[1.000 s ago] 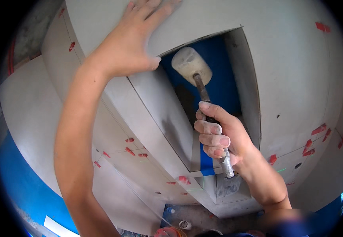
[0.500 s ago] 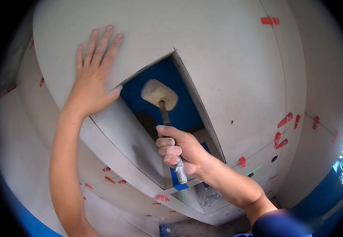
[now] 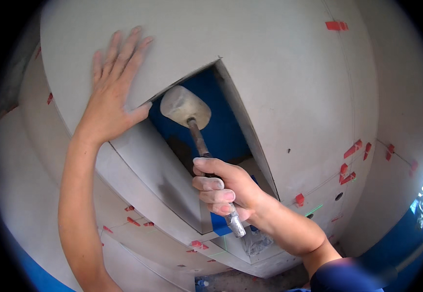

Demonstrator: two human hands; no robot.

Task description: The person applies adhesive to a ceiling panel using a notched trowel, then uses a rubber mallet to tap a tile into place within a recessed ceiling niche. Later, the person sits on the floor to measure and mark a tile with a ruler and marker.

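A rubber mallet with a pale, rounded head is gripped by its dusty handle in my right hand. Its head hangs in front of a rectangular wall opening, close to the opening's upper left edge. My left hand lies flat with fingers spread on a large light-grey tile. The thumb reaches the corner of the opening. Inside the recess, the back is blue, with a dark grey patch low on its left. Strips of blue tape cross the recess's lower edge.
Red levelling wedges sit along the tile joints at right and lower left. A round hole pierces the tile at right. Beneath the opening is a second recess holding crumpled clear plastic. Bright light enters at the far right.
The mallet head has moved left and slightly up, toward the opening's upper left edge. My right hand has tilted with it, while my left hand stays on the tile.
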